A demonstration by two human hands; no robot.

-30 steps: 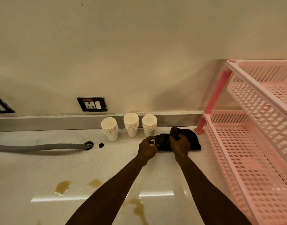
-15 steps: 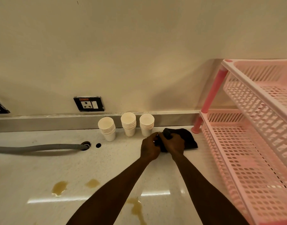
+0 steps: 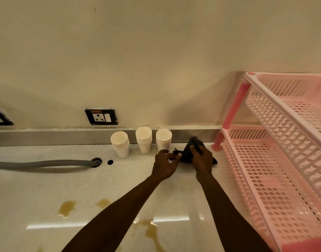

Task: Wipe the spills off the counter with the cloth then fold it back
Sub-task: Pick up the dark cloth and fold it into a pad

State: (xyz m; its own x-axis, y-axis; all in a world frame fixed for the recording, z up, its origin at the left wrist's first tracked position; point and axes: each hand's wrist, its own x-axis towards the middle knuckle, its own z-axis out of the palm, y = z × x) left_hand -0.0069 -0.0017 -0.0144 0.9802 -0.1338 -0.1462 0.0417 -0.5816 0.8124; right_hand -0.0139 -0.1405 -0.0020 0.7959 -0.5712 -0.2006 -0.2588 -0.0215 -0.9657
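A dark cloth (image 3: 189, 150) lies bunched on the pale counter (image 3: 47, 188) near the back wall, right of the paper cups. My right hand (image 3: 201, 157) is closed over it, lifting its far part into a peak. My left hand (image 3: 164, 165) sits just left of it, pinching a small corner of the cloth between fingertips. Brown spills mark the near counter: one puddle (image 3: 67, 208) at the left, a smaller one (image 3: 103, 202) beside it, and a long streak (image 3: 152, 233) between my forearms.
Three stacks of white paper cups (image 3: 144, 139) stand against the backsplash. A grey corrugated hose (image 3: 43, 163) runs into a counter hole. A pink two-tier plastic rack (image 3: 276, 160) fills the right side. A wall socket (image 3: 101, 116) sits above the backsplash.
The cloth has been gathered from a flat spread into a raised bunch under my right hand. My left hand has shifted slightly left, still at the cloth's corner.
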